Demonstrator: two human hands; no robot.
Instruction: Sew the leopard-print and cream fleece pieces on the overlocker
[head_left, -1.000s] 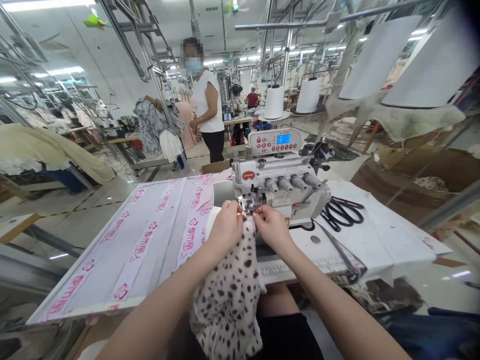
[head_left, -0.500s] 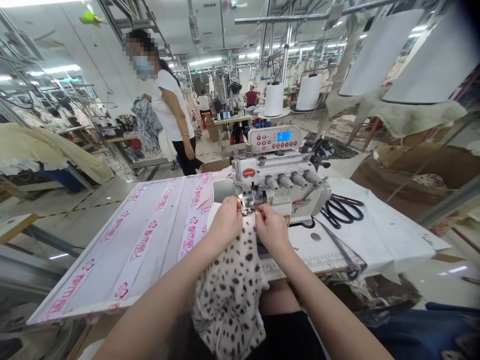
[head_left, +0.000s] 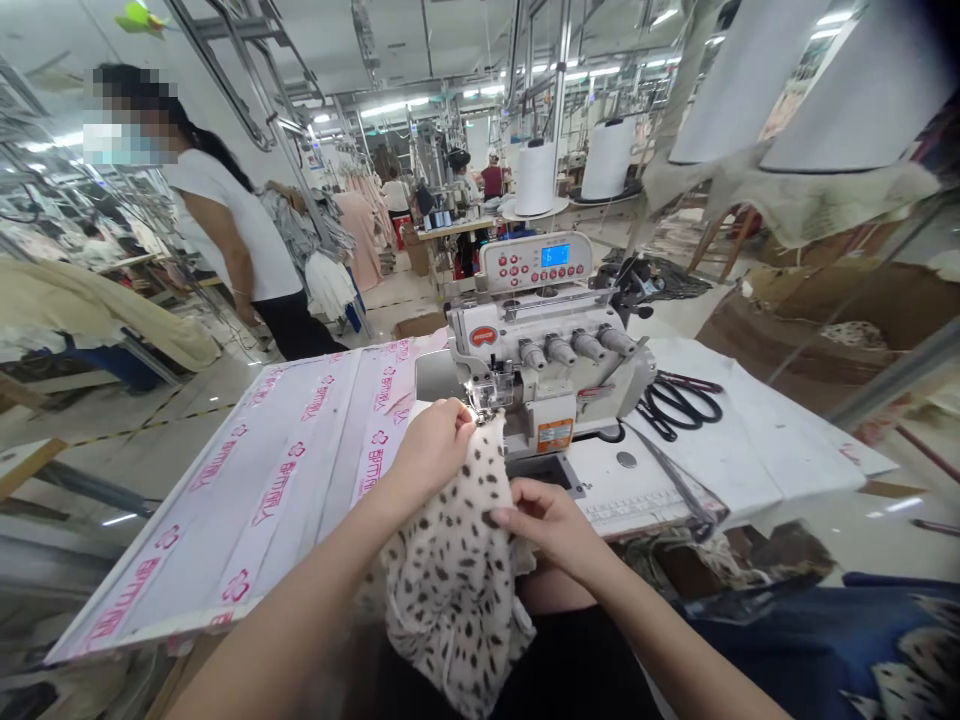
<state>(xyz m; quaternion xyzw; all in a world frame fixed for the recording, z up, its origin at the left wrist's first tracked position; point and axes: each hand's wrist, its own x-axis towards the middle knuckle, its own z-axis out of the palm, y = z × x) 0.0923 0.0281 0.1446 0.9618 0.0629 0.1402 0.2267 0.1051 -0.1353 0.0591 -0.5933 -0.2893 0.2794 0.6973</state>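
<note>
A cream fabric piece with dark spots (head_left: 457,590) runs from the needle area of a white overlock sewing machine (head_left: 551,330) down over my lap. My left hand (head_left: 439,440) pinches its upper left edge close beside the presser foot (head_left: 487,400). Lower down, my right hand (head_left: 547,525) grips the right edge of the cloth between thumb and fingers, below the machine's front. The machine's panel (head_left: 536,262) has a lit blue display. Whatever cloth lies under the foot is mostly hidden.
Black-handled scissors (head_left: 682,405) lie on the table's right side. Printed plastic sheeting (head_left: 292,450) covers the left side. White thread cones (head_left: 536,180) stand behind the machine. A masked co-worker (head_left: 232,230) is beyond the table at left, near hanging garments.
My right hand has moved from beside the presser foot down along the cloth's right edge. My left hand stays near the foot. The co-worker appears further left.
</note>
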